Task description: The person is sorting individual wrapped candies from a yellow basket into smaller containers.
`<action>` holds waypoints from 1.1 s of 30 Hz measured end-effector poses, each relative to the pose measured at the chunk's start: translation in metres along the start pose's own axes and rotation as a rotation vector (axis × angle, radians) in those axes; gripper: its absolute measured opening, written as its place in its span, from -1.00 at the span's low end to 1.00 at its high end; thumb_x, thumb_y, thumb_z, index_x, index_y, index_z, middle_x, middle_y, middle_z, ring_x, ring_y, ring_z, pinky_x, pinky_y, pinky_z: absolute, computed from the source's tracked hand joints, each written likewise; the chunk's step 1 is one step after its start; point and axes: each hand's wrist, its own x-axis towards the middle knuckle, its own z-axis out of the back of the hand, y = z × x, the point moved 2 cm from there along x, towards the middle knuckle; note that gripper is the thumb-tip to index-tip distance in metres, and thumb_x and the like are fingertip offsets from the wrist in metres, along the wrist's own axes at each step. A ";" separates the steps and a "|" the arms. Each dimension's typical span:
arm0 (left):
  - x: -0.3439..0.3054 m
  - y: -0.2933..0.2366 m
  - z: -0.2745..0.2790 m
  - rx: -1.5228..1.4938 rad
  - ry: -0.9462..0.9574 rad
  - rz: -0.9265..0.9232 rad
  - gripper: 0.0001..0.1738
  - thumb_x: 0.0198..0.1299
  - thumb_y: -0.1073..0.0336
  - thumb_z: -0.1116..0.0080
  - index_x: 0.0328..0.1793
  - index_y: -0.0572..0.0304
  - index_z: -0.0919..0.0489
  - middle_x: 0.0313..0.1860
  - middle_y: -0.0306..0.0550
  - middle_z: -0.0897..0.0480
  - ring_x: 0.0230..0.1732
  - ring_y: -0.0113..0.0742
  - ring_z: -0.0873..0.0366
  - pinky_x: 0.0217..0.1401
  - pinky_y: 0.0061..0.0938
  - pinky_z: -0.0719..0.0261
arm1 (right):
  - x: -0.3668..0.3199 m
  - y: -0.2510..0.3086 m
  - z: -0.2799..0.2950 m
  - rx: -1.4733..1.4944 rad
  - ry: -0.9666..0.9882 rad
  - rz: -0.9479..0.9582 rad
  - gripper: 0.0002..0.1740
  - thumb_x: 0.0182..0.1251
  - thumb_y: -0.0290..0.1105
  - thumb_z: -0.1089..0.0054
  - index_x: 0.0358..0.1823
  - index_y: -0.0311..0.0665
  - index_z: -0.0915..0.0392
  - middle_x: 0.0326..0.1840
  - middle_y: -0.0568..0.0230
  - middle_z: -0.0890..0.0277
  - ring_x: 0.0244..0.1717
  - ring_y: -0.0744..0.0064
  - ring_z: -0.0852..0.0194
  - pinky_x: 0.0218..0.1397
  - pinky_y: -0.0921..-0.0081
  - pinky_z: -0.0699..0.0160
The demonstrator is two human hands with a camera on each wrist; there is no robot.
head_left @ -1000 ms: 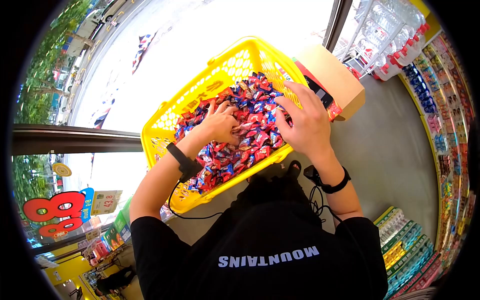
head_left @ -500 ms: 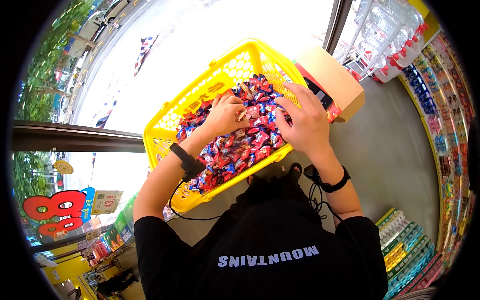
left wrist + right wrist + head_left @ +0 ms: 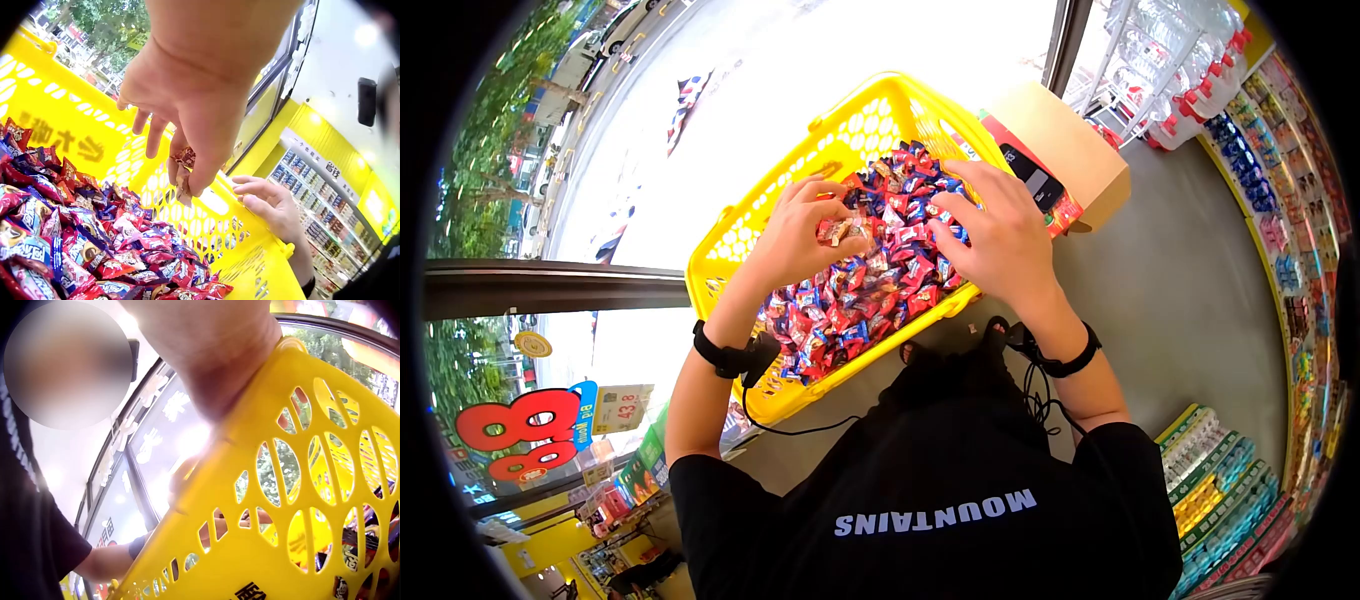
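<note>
A yellow plastic shopping basket [image 3: 740,232] holds a heap of small wrapped candies [image 3: 880,290], mostly red and blue. Over the heap's left part, my left hand [image 3: 795,235] pinches a candy [image 3: 845,231] in a tan and red wrapper between thumb and fingers. The left wrist view shows that candy [image 3: 184,181] raised above the pile, its wrapper end hanging down. My right hand [image 3: 1005,240] rests across the basket's right rim, fingers spread and pointing inward. Seen from the left wrist, the right hand [image 3: 272,203] has loosely bent fingers at the rim.
A cardboard box [image 3: 1065,150] stands against the basket's right side, with a black phone [image 3: 1032,175] beside it. Bottled water [image 3: 1185,70] is stacked at the back right. Product shelves [image 3: 1300,230] line the right, and a window frame [image 3: 550,287] lies left.
My left hand has come up out of the candies and moved left, now pinching a candy. The right hand keeps its place at the rim.
</note>
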 end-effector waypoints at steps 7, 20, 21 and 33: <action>-0.032 -0.001 -0.018 0.024 0.105 -0.089 -0.65 0.17 0.03 -0.65 -0.08 0.05 -0.82 0.42 0.01 -0.62 0.54 0.11 -0.48 0.62 0.00 -0.39 | -0.002 -0.002 -0.002 -0.003 0.052 0.029 -0.78 0.26 -0.29 -0.50 -0.10 -0.16 -0.77 0.28 0.15 -0.68 0.31 0.04 -0.65 0.40 0.10 -0.60; -0.041 -0.035 -0.015 -0.198 -0.023 0.014 -0.58 0.19 0.02 -0.65 -0.04 0.15 -0.79 0.43 0.08 -0.63 0.55 0.16 -0.47 0.63 0.04 -0.37 | -0.007 0.028 -0.002 0.143 0.144 0.174 -0.61 0.15 -0.13 -0.67 -0.10 -0.16 -0.76 0.34 0.18 -0.63 0.40 0.03 -0.55 0.46 0.04 -0.52; -0.040 -0.038 -0.016 -0.211 -0.035 0.015 -0.58 0.19 0.03 -0.65 -0.03 0.15 -0.80 0.43 0.08 -0.63 0.56 0.17 -0.46 0.64 0.05 -0.36 | -0.006 0.033 -0.004 0.153 0.157 0.172 -0.57 0.12 -0.09 -0.68 -0.10 -0.16 -0.76 0.36 0.17 -0.62 0.42 0.02 -0.53 0.48 0.04 -0.49; -0.039 -0.049 -0.012 -0.309 -0.209 0.046 -0.70 0.25 0.24 -0.62 0.03 0.14 -0.80 0.41 -0.01 -0.65 0.47 0.07 -0.55 0.54 -0.06 -0.51 | -0.009 0.034 -0.028 0.254 0.224 0.078 -0.74 0.24 -0.19 -0.60 -0.19 -0.19 -0.83 0.27 0.15 -0.72 0.34 0.07 -0.63 0.44 0.08 -0.55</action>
